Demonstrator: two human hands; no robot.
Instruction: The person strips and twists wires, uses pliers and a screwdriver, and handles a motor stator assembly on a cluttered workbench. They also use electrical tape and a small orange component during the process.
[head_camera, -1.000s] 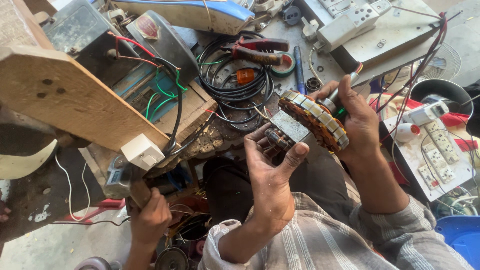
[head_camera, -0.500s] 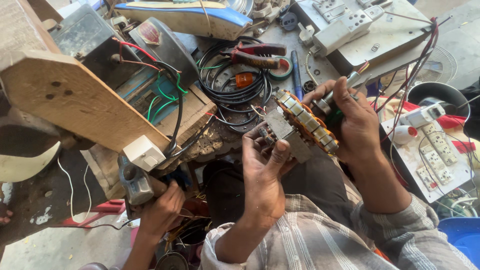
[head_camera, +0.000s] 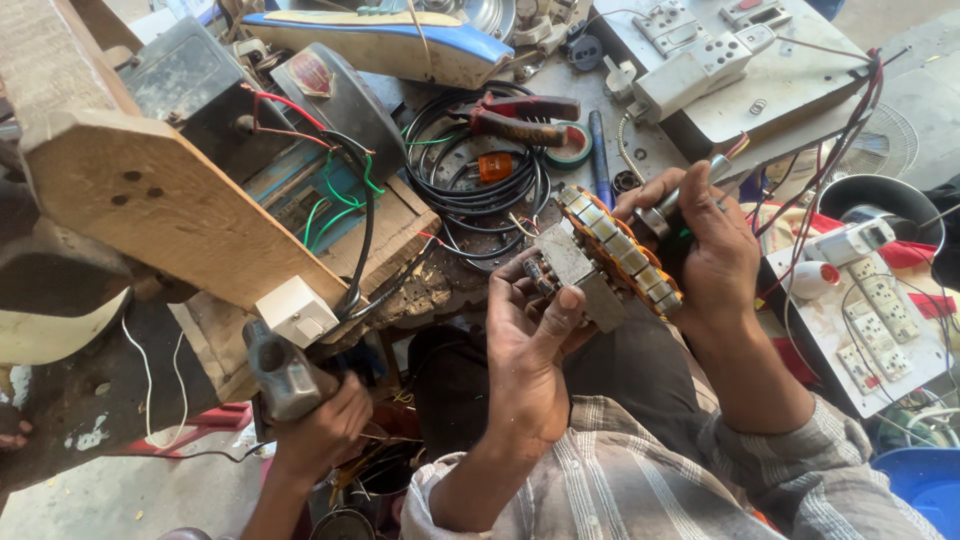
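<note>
My left hand (head_camera: 530, 335) grips a round motor stator (head_camera: 610, 255) with orange-wrapped windings and grey metal plates, thumb pressed on its lower side. The stator is tilted, held above my lap in front of the bench edge. My right hand (head_camera: 705, 250) steadies the stator's far rim and is closed around a thin metal tool with a green handle (head_camera: 690, 195), its tip pointing up and right. Both my forearms wear striped shirt sleeves.
Another person's hand (head_camera: 320, 430) at lower left holds a hammer (head_camera: 280, 370) under a wooden board (head_camera: 150, 200). The bench carries coiled black cable (head_camera: 470, 185), red pliers (head_camera: 520, 115), a tape roll (head_camera: 572, 145), a grey switch box (head_camera: 700, 65) and a socket strip (head_camera: 880, 320).
The stator has turned and shifted slightly left in my hands, my left thumb now over its lower edge. The other person's hand has raised the hammer up toward the wooden board.
</note>
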